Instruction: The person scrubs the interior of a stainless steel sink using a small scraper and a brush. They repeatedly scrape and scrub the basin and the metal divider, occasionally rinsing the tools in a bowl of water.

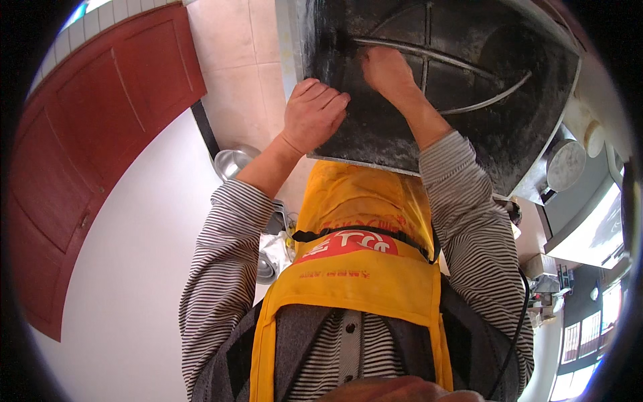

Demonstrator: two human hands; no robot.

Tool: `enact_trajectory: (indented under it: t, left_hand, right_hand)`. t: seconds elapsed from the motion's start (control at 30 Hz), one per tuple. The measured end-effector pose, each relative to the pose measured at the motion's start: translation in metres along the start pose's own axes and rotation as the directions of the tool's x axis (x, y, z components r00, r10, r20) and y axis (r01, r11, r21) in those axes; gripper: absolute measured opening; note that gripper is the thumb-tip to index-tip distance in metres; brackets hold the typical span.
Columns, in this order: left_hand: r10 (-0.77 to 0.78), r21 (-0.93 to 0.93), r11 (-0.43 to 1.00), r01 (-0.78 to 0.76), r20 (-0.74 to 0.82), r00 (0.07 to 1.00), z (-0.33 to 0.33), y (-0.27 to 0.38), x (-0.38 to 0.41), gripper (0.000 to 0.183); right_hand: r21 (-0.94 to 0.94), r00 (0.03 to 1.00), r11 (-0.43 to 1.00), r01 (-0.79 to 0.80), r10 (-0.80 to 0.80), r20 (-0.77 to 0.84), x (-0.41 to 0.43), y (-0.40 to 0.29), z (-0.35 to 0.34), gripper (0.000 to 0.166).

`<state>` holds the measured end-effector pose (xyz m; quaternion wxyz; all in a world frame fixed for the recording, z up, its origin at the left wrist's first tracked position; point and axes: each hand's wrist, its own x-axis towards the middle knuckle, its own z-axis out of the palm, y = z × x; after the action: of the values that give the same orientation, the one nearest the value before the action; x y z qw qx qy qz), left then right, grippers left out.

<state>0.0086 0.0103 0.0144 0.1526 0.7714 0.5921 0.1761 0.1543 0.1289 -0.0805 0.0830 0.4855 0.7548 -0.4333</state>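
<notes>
Before me is a large dark metal tub with pale smears on its inner walls. Bent metal rods cross its inside. My left hand is curled over the near left side of the tub, hiding part of the rim. What is under its fingers cannot be seen. Further in, my right hand is bunched into a fist just below the left end of the upper rod. Its fingertips face away, so I cannot tell whether it holds anything or touches the rod.
A yellow apron with printing covers my front, close to the tub's near edge. Metal bowls stand low on the left, by a tiled wall. A red panelled door is at far left. Right of the tub hangs a round pale disc.
</notes>
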Motion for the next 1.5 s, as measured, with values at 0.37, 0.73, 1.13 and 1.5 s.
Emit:
enact_trajectory:
  t: [0.37,0.73,1.13,1.5]
  left_hand:
    - [0.012,-0.003,1.0,-0.012,0.009,1.0,-0.003,-0.001,0.003,0.026]
    - [0.006,-0.001,1.0,-0.006,0.01,1.0,-0.003,0.001,0.001,0.025]
    - [-0.001,-0.015,1.0,0.001,-0.023,1.0,-0.002,-0.001,0.003,0.025]
    - [0.007,-0.009,1.0,-0.007,-0.034,0.999,0.002,-0.001,0.001,0.023]
  right_hand:
    - [-0.131,0.999,0.991,0.025,-0.019,0.047,-0.001,-0.039,-0.021,0.021]
    - [-0.113,0.983,0.994,-0.007,0.028,0.183,0.005,-0.046,-0.035,0.025]
    - [-0.168,0.979,0.983,0.077,-0.042,0.198,0.011,-0.052,-0.035,0.025]
    - [-0.153,0.972,0.962,0.226,-0.21,0.109,0.024,-0.007,-0.021,0.027]
